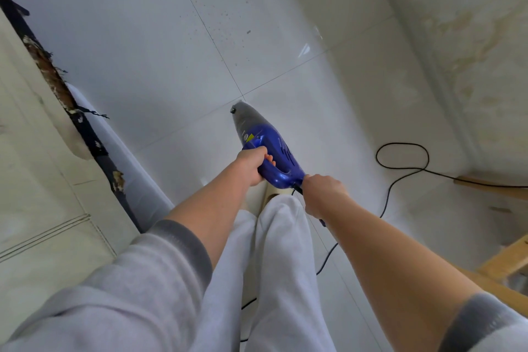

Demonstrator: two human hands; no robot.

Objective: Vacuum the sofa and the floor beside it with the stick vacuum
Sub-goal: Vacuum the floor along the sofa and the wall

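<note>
The floor step looks to be in hand: the left hand (253,163) grips the handle of the blue stick vacuum (268,148) over the tiled floor (160,46), just right of the sofa (37,151). The right hand (323,190) holds the black cord (400,177) at its rear, and the next move probably calls for reaching the dark specks (223,26) farther out.

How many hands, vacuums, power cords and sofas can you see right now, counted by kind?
Hands: 2, the left hand on the vacuum's handle and the right hand at its rear by the cord
Blue vacuum: 1
Black power cord on the floor: 1
Cream sofa with a torn edge: 1
Total: 5
</note>
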